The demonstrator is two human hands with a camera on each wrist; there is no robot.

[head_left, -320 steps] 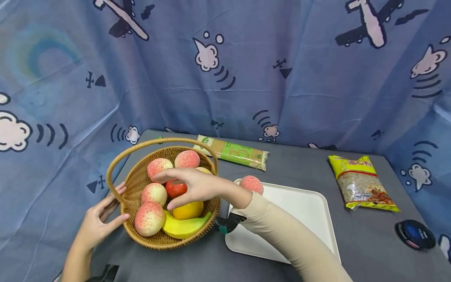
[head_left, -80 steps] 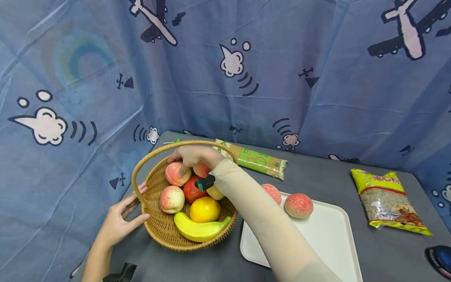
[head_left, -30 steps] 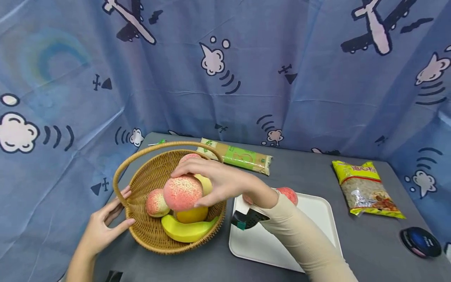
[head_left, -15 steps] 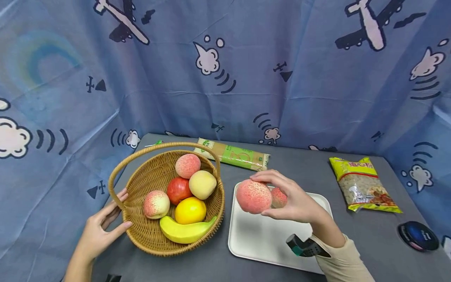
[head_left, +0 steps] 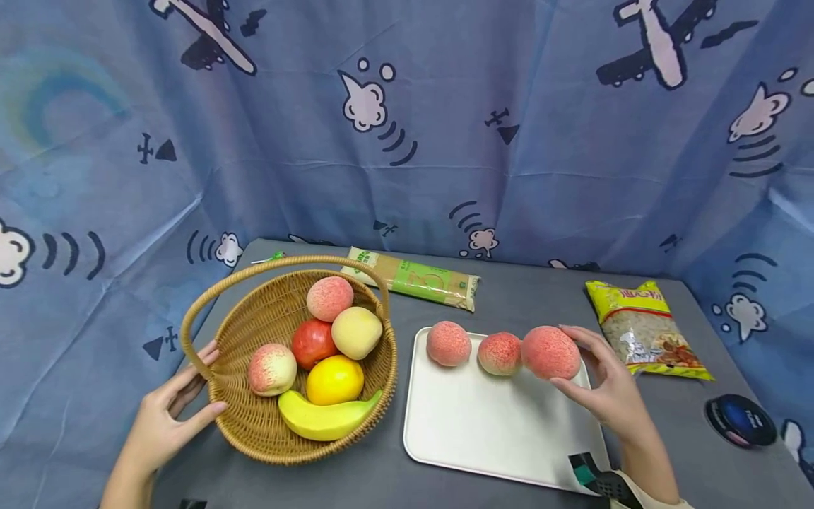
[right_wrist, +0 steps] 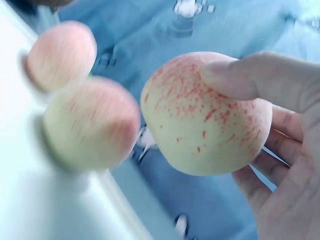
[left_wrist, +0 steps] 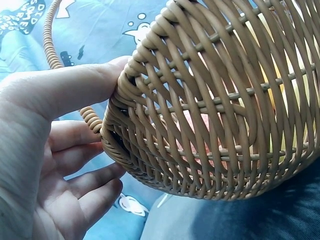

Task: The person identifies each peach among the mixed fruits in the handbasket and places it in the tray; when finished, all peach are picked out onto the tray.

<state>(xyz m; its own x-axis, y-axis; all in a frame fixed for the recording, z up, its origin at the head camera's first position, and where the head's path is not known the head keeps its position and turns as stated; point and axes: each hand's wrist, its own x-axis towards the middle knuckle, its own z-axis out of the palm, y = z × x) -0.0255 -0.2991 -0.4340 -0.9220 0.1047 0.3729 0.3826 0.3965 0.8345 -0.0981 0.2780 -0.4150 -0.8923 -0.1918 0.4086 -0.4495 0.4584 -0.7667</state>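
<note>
My right hand [head_left: 607, 382] grips a pink-and-cream peach [head_left: 550, 353], thumb on one side and fingers on the other, over the right part of the white tray [head_left: 483, 431]. To its left on the tray are two more peaches, one at the far left corner [head_left: 449, 343] and one beside the held peach [head_left: 499, 353]. My left hand [head_left: 167, 417] holds the wicker basket [left_wrist: 200, 100] at the left end of its rim, by the handle's foot. Inside lie two peaches [head_left: 272, 370], a red fruit [head_left: 313, 343], a pale yellow fruit [head_left: 357, 332], an orange-yellow fruit [head_left: 335, 380] and a banana [head_left: 327, 418].
A long green-and-tan packet [head_left: 413, 278] lies behind the basket. At the right are a yellow bag [head_left: 647, 331] of pale contents and a dark round object [head_left: 740, 420]. A small green-ended item [head_left: 273, 257] lies at the back left. A patterned blue curtain [head_left: 407, 141] encloses the grey table.
My right hand has lifted a peach out of the basket and carried it right, over the tray. Earlier, two other peaches left the basket too. My left hand has stayed at the basket's left end.
</note>
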